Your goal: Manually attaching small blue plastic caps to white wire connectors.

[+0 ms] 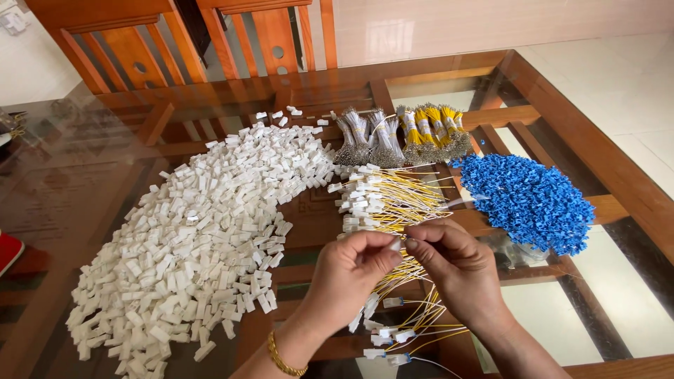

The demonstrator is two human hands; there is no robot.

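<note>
My left hand (347, 270) and my right hand (456, 267) meet fingertip to fingertip over the glass table (618, 281). Between them they pinch a small white plastic connector (397, 244); a thin wire seems to run from my right fingers, though I cannot make it out clearly. My left wrist wears a gold bangle. Under and beyond my hands lies a loose spread of yellow wires with white connectors (382, 203) on their ends; more of them trail toward me below my hands.
A large heap of white connectors (203, 224) covers the table's left half. A pile of blue connectors (530, 203) lies at the right. Bundles of grey and yellow wires (400, 133) sit at the back. Wooden chairs (133, 49) stand beyond the table's far edge.
</note>
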